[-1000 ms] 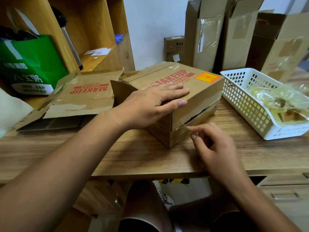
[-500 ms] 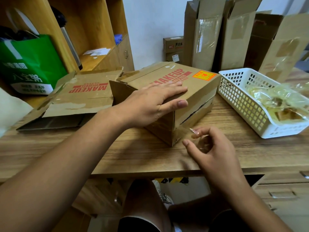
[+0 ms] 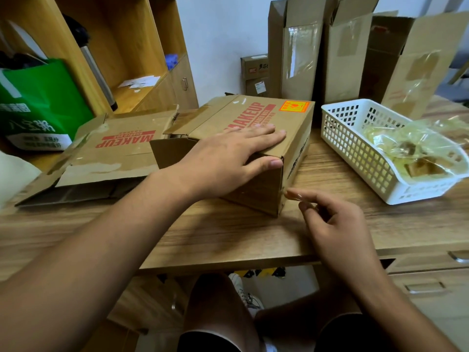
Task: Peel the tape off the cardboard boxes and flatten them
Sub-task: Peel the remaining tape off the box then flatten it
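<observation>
cardboard box [image 3: 256, 191] sits mid-way along the wood-grain desk [image 3: 228, 237], near its front edge. the left hand [image 3: 223, 163] lies flat on its top, fingers straight, and the right hand [image 3: 335, 224] pinches a clear tape strip [image 3: 291, 194] at the near right corner. the box is brown, printed "makeup" in red, with an orange sticker [image 3: 294, 106] and its left flap open. a flattened box [image 3: 121, 148] lies to the left and a white basket [image 3: 355, 153] of wadded tape to the right. farther off, tall cartons [image 3: 299, 59] stand against the pale wall [image 3: 215, 47].

Wooden table [image 3: 228, 232] with taped box [image 3: 291, 123], flattened box [image 3: 114, 153], white basket [image 3: 355, 148].
</observation>
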The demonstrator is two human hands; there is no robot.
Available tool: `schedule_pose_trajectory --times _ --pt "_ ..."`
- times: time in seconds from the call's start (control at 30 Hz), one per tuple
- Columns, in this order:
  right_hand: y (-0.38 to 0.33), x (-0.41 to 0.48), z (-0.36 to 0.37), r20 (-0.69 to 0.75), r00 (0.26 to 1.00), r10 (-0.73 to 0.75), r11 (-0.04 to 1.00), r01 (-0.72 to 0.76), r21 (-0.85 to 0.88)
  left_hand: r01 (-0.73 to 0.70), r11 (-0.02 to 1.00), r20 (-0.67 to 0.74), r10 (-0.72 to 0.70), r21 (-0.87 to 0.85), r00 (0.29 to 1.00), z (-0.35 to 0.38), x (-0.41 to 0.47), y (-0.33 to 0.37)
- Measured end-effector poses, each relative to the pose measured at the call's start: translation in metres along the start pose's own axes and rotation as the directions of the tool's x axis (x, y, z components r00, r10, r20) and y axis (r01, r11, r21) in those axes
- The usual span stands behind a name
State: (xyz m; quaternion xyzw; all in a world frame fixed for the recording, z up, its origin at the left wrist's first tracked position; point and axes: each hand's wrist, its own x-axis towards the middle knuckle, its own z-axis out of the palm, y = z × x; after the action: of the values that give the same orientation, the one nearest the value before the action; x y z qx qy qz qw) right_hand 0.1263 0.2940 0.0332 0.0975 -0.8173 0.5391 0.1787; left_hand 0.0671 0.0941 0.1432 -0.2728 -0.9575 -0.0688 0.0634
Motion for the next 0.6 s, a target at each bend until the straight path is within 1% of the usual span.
schedule_pose_trajectory --times 0.07,0.17,0.4,0.6 --pt "-0.001 -0.01 0.003 -0.043 0.998 -0.056 0.998 0.055 -0.024 0.024 1.0 -0.006 -0.024 0.005 1.0 0.002 0.004 0.004" --pt "-0.004 -0.022 0.008 -0.051 0.988 -0.144 0.988 0.141 -0.069 0.049 0.999 -0.017 -0.049 0.011 0.999 0.005 0.008 0.009" --pt "-0.007 -0.026 0.015 -0.084 0.966 -0.244 0.96 0.228 -0.165 0.072 0.997 -0.032 -0.071 0.028 0.997 0.005 0.008 0.014" --pt "-0.008 -0.031 0.018 -0.073 0.962 -0.265 0.944 0.243 -0.223 0.087 0.996 -0.043 -0.086 0.011 0.995 0.006 0.008 0.013"
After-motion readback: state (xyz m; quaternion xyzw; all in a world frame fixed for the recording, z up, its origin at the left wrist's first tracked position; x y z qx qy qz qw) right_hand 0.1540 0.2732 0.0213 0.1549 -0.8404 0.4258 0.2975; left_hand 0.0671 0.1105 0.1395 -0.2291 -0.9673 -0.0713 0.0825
